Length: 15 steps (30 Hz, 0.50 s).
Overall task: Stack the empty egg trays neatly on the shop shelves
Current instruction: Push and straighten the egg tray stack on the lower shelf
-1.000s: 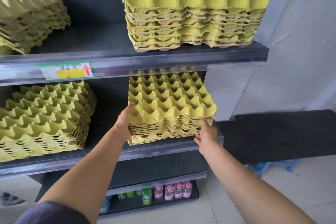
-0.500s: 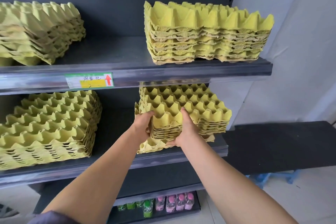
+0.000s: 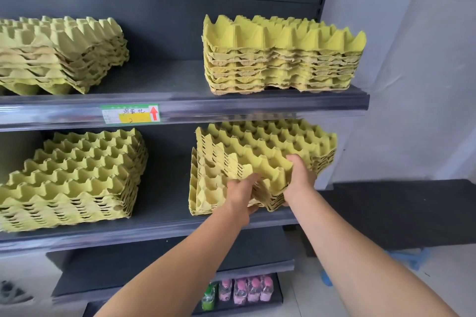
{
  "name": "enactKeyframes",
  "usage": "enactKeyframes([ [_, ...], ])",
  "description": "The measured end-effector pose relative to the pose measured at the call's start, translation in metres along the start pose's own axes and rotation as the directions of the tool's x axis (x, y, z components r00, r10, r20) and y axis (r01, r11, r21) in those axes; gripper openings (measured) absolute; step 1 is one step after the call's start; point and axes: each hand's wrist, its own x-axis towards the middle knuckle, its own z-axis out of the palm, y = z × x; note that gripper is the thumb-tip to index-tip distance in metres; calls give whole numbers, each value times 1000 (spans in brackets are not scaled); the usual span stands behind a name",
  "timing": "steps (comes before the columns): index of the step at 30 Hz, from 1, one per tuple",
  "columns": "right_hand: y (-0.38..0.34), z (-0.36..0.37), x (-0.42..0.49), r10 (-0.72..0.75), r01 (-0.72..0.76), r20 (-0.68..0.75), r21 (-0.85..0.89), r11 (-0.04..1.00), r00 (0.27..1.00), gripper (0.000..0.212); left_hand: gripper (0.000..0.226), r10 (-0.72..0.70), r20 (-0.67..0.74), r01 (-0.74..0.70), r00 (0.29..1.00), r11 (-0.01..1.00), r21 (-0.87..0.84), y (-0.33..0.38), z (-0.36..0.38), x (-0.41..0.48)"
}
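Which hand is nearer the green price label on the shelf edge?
Left. The left hand grips the egg tray stack at its front, below-right of the price label; the right hand grips farther right.

The upper shelf [image 3: 231,107] bears the upper left stack [image 3: 59,56] and upper right stack [image 3: 283,56] of trays. The middle shelf [image 3: 159,203] below bears the lower left stack [image 3: 74,177] and lower right stack [image 3: 262,147]. Bottles [image 3: 244,291] stand on the bottom shelf [image 3: 277,291].

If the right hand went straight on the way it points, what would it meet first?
The egg tray stack itself: the right hand already grips its front edge, so it would likely just push the trays deeper.
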Motion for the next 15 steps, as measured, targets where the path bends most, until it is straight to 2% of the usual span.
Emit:
enactKeyframes([
  [1, -5, -5, 3, 4, -4, 19, 6, 1000, 1000, 76, 54, 16, -24, -16, 1000, 1000, 5, 0, -1, 1],
  [3, -13, -15, 13, 4, -3, 57, -16, 1000, 998, 75, 46, 117, -180, -118, 977, 993, 6, 6, -8, 6],
  [4, -18, -21, 18, -11, 13, 82, -23, 1000, 997, 71, 41, 216, -278, -200, 936, 976, 84, 10, -13, 8],
  [5, -21, -25, 23, -25, 27, 107, -25, 999, 994, 66, 44, 349, -328, -261, 878, 923, 284, 14, -20, 12],
  [6, -26, -30, 29, -30, 35, 135, -32, 999, 990, 63, 53, 494, -306, -280, 814, 794, 540, 17, -26, 15],
  [7, -30, -34, 35, -29, 37, 155, -47, 998, 987, 62, 63, 604, -222, -250, 765, 597, 763, 17, -31, 19],
  [8, -33, -38, 41, -23, 35, 166, -70, 997, 986, 62, 73, 658, -113, -197, 744, 379, 904, 17, -33, 21],
  [9, -35, -42, 46, -13, 30, 179, -91, 995, 984, 60, 79, 665, -13, -148, 747, 186, 971, 16, -34, 23],
  [10, -36, -45, 52, -1, 22, 195, -106, 994, 981, 60, 83, 652, 57, -118, 756, 50, 992, 14, -34, 25],
  [11, -38, -47, 60, 15, 12, 217, -126, 992, 976, 60, 85, 637, 80, -93, 766, -13, 996, 13, -31, 26],
  [12, -39, -49, 66, 29, 7, 236, -149, 989, 971, 61, 85, 635, 70, -89, 769, -3, 996, 12, -28, 28],
  [13, -41, -50, 74, 39, 8, 259, -178, 984, 965, 62, 84, 649, 37, -102, 760, 63, 993, 11, -26, 30],
  [15, -46, -48, 83, 32, 37, 297, -223, 974, 954, 60, 79, 697, -76, -181, 713, 289, 940, 7, -25, 35],
])
